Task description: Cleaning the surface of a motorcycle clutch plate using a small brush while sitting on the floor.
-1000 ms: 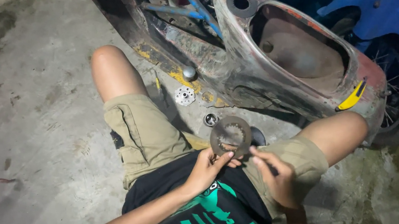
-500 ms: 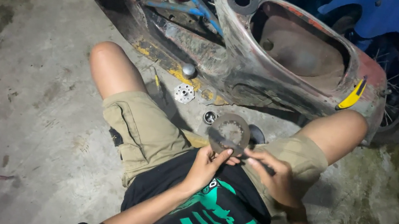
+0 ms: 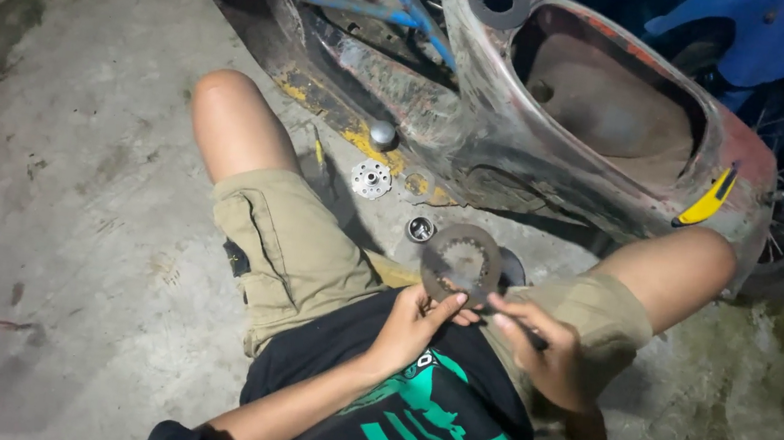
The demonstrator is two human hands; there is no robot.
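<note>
Flat rusty toothed metal ring disc [image 3: 461,261] unmoved, pinched by left hand [image 3: 410,325] fingertips; right hand [image 3: 537,348] grips thin dark tool [image 3: 521,330] nearby.

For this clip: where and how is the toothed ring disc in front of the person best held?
Probably by the outer rim of the ring disc, pinched at its lower edge from the person's side. It is thin and flat with a toothed open centre and stands nearly upright facing them. The left hand already grips there, while the right hand holds a thin dark tool against it.
</note>
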